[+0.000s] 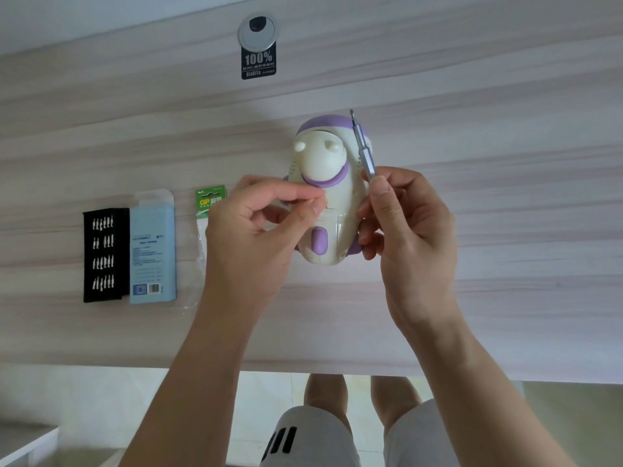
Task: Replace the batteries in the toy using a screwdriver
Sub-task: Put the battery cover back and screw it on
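Toy point(323, 160) first. Where is it?

It lies on its back in the middle of the worktop point(505, 230), between the two hands. It is white with purple bits. Its round head points away from the person.

What does the left hand point(256, 227) do?

Its grip is pinched small — thumb and first finger press tip to tip, right at the toy's belly. I cannot tell if something tiny is between them. The other fingers are curled under.

And the right hand point(408, 224)?

Its grip is closed round the screwdriver point(362, 143). Thumb and fingers hold the low end of the thin grey handle. The tip points up and away and is in the air, over the toy's side. The lower fingers are curled just beside the toy.

What else is on the worktop?

Left of the toy there is a green battery pack point(210, 200), partly hidden behind the left hand, with clear plastic wrap point(199, 257) below it. Further left a pale blue box point(153, 247) lies flat. Just beside that is a black case point(102, 254) with rows of small bits. At the far edge sits a round silver hole cover point(259, 30) — a black sticker point(259, 64) that says 100% is just under it.
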Motion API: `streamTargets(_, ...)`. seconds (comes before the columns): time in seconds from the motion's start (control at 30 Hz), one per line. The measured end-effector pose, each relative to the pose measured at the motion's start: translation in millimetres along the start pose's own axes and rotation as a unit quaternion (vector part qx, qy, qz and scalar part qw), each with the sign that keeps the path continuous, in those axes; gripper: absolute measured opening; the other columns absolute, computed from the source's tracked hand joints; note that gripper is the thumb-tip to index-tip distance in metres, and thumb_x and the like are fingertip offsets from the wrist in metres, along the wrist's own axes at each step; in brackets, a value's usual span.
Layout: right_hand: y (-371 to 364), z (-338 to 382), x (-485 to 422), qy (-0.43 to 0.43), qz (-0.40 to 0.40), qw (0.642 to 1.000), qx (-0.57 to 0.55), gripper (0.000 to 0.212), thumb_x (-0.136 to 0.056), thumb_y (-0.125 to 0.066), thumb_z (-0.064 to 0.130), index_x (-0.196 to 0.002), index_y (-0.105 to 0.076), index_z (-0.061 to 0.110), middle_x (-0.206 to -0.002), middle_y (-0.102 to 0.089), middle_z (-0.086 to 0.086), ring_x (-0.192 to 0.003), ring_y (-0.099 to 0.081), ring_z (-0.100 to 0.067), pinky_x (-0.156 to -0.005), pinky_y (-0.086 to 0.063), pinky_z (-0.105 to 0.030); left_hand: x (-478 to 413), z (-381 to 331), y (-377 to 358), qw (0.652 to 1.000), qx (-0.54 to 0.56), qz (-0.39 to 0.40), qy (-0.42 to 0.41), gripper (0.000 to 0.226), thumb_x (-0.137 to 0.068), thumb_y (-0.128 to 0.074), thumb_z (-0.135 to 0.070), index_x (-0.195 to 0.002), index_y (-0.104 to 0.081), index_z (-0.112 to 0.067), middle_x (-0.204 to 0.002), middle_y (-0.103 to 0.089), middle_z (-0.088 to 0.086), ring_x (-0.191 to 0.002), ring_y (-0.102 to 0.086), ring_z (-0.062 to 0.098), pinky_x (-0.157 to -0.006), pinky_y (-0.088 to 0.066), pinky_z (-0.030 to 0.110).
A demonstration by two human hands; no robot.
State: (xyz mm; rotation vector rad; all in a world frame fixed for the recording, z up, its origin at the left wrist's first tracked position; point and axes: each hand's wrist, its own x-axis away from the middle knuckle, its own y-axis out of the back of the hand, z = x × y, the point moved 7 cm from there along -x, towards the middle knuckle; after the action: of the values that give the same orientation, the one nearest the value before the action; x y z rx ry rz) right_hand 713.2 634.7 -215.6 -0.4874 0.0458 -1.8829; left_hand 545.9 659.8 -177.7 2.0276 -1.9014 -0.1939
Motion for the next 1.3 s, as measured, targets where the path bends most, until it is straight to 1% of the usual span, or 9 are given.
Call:
streamTargets(0.13,-1.0,0.7,0.0,0.0,0.002,1.0,0.0,0.013,-0.102,-0.052,0.009,-0.095,-0.063,0.007,-0.069,-0.057,-0.01,-0.048,-0.049,-0.023,-0.045,-0.042,-0.021,2.1,0.2,1.4,1.0,0.006,-0.023,0.016,0.01,-0.083,-0.079,-0.01,-0.086,-0.079,-0.02,-0.081,-0.068,0.019,-0.063,-0.068,0.027,-0.058,-0.056,0.037)
streamTargets(0.23,-0.9,1.3,0.1,-0.001,0.0,1.0,-0.003,0.013,-0.102,-0.052,0.009,-0.094,-0.062,0.008,-0.068,-0.056,-0.009,-0.048,-0.048,-0.025,-0.044,-0.041,-0.02,4.7,-1.1,-1.9,0.999,0.017,-0.035,0.019,0.012,-0.082,-0.08,-0.012,-0.085,-0.079,-0.024,-0.082,-0.069,0.015,-0.062,-0.067,0.026,-0.06,-0.054,0.038)
streamTargets(0.33,-0.1,1.9,-0.3,0.0,0.0,1.0,-0.002,0.014,-0.102,-0.051,0.009,-0.094,-0.062,0.008,-0.069,-0.056,-0.008,-0.047,-0.048,-0.024,-0.044,-0.041,-0.02,5.2,0.5,-5.6,0.996,0.059,-0.03,0.056,0.014,-0.083,-0.077,-0.005,-0.085,-0.078,-0.019,-0.071,-0.067,0.005,-0.052,-0.063,0.017,-0.055,-0.047,0.026)
streamTargets(0.47,-0.5,1.7,-0.6,-0.002,0.001,1.0,-0.005,0.014,-0.102,-0.051,0.009,-0.094,-0.062,0.008,-0.067,-0.056,-0.005,-0.046,-0.047,-0.019,-0.044,-0.042,-0.021,1.5,6.3,-7.5,0.985,0.118,-0.004,0.128,0.014,-0.081,-0.076,0.0,-0.084,-0.075,-0.013,-0.076,-0.063,0.002,-0.059,-0.06,0.029,-0.046,-0.041,0.016)
streamTargets(0.6,-2.8,1.6,-0.5,-0.002,0.004,1.0,-0.006,0.015,-0.102,-0.051,0.009,-0.093,-0.063,0.009,-0.067,-0.055,-0.006,-0.046,-0.047,-0.019,-0.044,-0.042,-0.02,-1.8,8.8,-8.4,0.975,0.142,0.025,0.17,0.014,-0.08,-0.075,0.0,-0.08,-0.073,-0.014,-0.078,-0.062,0.009,-0.063,-0.055,0.028,-0.048,-0.043,0.02)
streamTargets(0.8,-5.8,1.4,-1.2,-0.006,0.007,1.0,-0.009,0.015,-0.103,-0.051,0.009,-0.094,-0.062,0.009,-0.066,-0.054,-0.01,-0.046,-0.048,-0.019,-0.044,-0.042,-0.02,-2.7,4.9,-3.9,0.983,0.103,0.021,0.148,0.017,-0.082,-0.076,-0.001,-0.077,-0.075,-0.017,-0.076,-0.058,0.003,-0.064,-0.055,0.029,-0.048,-0.042,0.018)
streamTargets(1.0,-7.7,0.4,-0.7,-0.005,0.007,1.0,0.0,0.014,-0.102,-0.051,0.01,-0.096,-0.063,0.007,-0.064,-0.054,-0.009,-0.047,-0.048,-0.022,-0.045,-0.042,-0.02,-5.7,10.7,-6.0,0.959,0.146,0.034,0.239,0.026,-0.08,-0.072,0.006,-0.079,-0.059,-0.017,-0.083,-0.059,0.005,-0.044,-0.051,0.004,-0.046,-0.041,0.017)
streamTargets(1.17,-4.5,1.3,-1.3,-0.008,0.0,1.0,0.004,0.014,-0.102,-0.051,0.01,-0.096,-0.062,0.005,-0.066,-0.054,-0.01,-0.046,-0.048,-0.02,-0.044,-0.042,-0.021,-7.8,14.4,-6.8,0.961,0.152,0.065,0.22,0.024,-0.064,-0.083,-0.008,-0.078,-0.068,-0.019,-0.095,-0.057,0.015,-0.066,-0.058,0.019,-0.054,-0.047,0.024)
streamTargets(1.3,-3.7,0.6,-0.7,-0.013,0.004,1.0,0.008,0.013,-0.102,-0.052,0.01,-0.097,-0.062,0.003,-0.068,-0.054,-0.011,-0.048,-0.048,-0.022,-0.044,-0.042,-0.022,-5.3,19.1,-3.6,0.962,0.148,0.057,0.223,0.022,-0.063,-0.084,-0.012,-0.078,-0.071,-0.022,-0.095,-0.056,0.011,-0.066,-0.058,0.019,-0.058,-0.048,0.026)
